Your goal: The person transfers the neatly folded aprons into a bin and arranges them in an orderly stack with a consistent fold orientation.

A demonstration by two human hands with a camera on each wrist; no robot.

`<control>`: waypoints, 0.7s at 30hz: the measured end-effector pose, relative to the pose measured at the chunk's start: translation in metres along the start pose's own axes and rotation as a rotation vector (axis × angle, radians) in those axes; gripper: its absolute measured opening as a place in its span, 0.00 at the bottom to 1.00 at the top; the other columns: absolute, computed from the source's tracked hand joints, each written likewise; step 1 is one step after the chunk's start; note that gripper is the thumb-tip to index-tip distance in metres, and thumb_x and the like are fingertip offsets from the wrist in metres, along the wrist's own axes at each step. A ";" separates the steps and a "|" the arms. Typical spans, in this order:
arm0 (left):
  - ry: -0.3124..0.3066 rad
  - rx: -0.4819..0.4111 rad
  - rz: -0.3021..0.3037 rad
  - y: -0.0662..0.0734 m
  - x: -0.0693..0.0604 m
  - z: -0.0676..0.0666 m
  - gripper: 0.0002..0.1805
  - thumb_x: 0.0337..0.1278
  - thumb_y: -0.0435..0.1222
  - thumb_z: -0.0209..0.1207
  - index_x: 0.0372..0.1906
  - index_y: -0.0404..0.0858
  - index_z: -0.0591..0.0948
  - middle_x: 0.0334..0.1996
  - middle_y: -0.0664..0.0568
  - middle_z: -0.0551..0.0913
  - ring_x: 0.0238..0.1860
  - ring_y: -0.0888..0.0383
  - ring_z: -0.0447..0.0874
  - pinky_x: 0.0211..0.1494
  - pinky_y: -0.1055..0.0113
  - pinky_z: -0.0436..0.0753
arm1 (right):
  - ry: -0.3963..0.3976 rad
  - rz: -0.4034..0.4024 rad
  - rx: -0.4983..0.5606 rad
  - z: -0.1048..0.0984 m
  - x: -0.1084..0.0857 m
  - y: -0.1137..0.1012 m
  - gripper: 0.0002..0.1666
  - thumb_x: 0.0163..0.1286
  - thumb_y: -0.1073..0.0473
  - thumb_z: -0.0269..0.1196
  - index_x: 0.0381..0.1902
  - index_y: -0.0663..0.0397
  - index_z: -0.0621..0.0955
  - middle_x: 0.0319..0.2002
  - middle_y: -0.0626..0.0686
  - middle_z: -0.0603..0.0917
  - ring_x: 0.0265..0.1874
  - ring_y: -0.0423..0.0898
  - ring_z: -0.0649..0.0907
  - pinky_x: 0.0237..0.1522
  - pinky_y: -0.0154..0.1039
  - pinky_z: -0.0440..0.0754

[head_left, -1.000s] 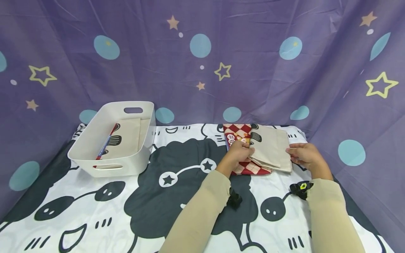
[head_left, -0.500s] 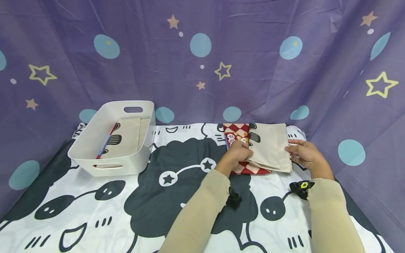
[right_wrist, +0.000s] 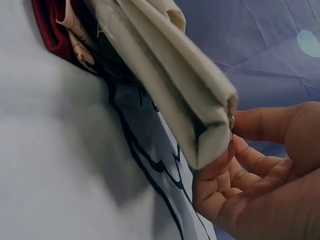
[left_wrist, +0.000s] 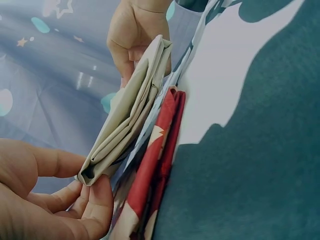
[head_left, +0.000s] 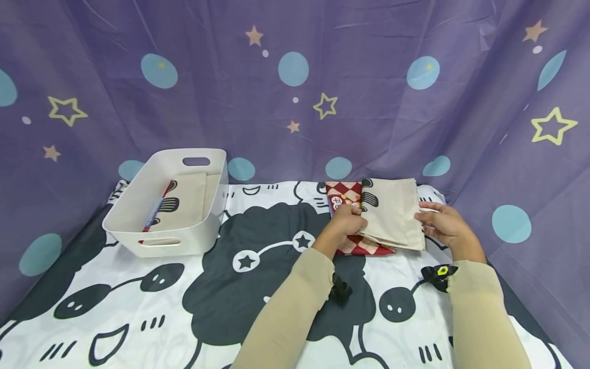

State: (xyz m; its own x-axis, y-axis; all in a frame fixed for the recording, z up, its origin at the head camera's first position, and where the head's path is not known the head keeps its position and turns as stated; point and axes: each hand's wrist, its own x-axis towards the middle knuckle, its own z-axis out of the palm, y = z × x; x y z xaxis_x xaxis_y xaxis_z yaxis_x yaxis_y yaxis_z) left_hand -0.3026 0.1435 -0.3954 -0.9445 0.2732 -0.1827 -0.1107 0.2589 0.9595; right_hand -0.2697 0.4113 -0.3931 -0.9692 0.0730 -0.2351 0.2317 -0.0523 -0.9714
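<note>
A folded beige cloth [head_left: 389, 212] with black prints along its left side is held between both hands. My left hand [head_left: 346, 224] pinches its left edge, thumb above and fingers below, as the left wrist view shows. At the opposite edge my right hand [head_left: 444, 225] pinches the folded layers [right_wrist: 212, 135] between thumb and fingers. Under and left of the beige cloth lies a folded red-and-cream checked cloth [head_left: 364, 246] with a colourful printed patch. In the left wrist view a gap separates the beige cloth [left_wrist: 125, 115] from the red cloth [left_wrist: 155, 155].
A white plastic basket [head_left: 209, 240] with handle slots stands at the left. Inside it lie another folded beige cloth [head_left: 188, 197] with black prints and a narrow red-and-blue strip [head_left: 154, 212]. A black-and-white patterned sheet [head_left: 147, 307] covers the surface; a purple curtain [head_left: 369, 128] hangs behind.
The beige cloth has shifted slightly left over the red checked cloth, and its far right corner has straightened out. The right fingers have spread a little along its edge. The basket has stayed put.
</note>
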 end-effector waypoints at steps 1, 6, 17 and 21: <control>0.002 -0.001 0.008 0.001 -0.001 -0.001 0.21 0.58 0.26 0.64 0.58 0.29 0.82 0.54 0.44 0.81 0.49 0.54 0.77 0.48 0.65 0.81 | -0.004 -0.007 0.003 0.001 -0.001 -0.001 0.19 0.72 0.70 0.62 0.57 0.53 0.72 0.30 0.45 0.84 0.28 0.38 0.82 0.30 0.32 0.81; 0.024 -0.003 0.054 0.006 -0.004 -0.006 0.20 0.56 0.25 0.64 0.55 0.28 0.81 0.50 0.45 0.81 0.46 0.54 0.76 0.44 0.66 0.80 | -0.011 -0.030 0.050 0.005 -0.002 -0.006 0.21 0.71 0.71 0.63 0.58 0.56 0.70 0.31 0.46 0.84 0.28 0.39 0.82 0.30 0.33 0.81; 0.019 -0.032 0.130 0.017 -0.016 -0.021 0.24 0.54 0.25 0.63 0.59 0.27 0.80 0.51 0.45 0.82 0.46 0.57 0.77 0.47 0.64 0.81 | -0.018 -0.099 0.084 0.017 -0.010 -0.021 0.20 0.70 0.74 0.62 0.56 0.56 0.72 0.32 0.46 0.85 0.30 0.39 0.84 0.32 0.33 0.82; 0.030 -0.035 0.108 0.020 -0.021 -0.027 0.24 0.55 0.26 0.63 0.59 0.29 0.80 0.47 0.48 0.83 0.40 0.57 0.78 0.38 0.60 0.81 | -0.003 -0.123 0.069 0.024 -0.012 -0.023 0.19 0.70 0.74 0.62 0.55 0.57 0.73 0.31 0.46 0.85 0.29 0.39 0.84 0.31 0.34 0.83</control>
State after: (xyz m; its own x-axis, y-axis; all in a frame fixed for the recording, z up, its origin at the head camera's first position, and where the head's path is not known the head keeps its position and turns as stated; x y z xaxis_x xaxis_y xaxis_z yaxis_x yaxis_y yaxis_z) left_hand -0.2930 0.1182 -0.3665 -0.9602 0.2698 -0.0716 -0.0177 0.1969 0.9803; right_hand -0.2659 0.3880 -0.3670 -0.9902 0.0801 -0.1144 0.1051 -0.1120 -0.9881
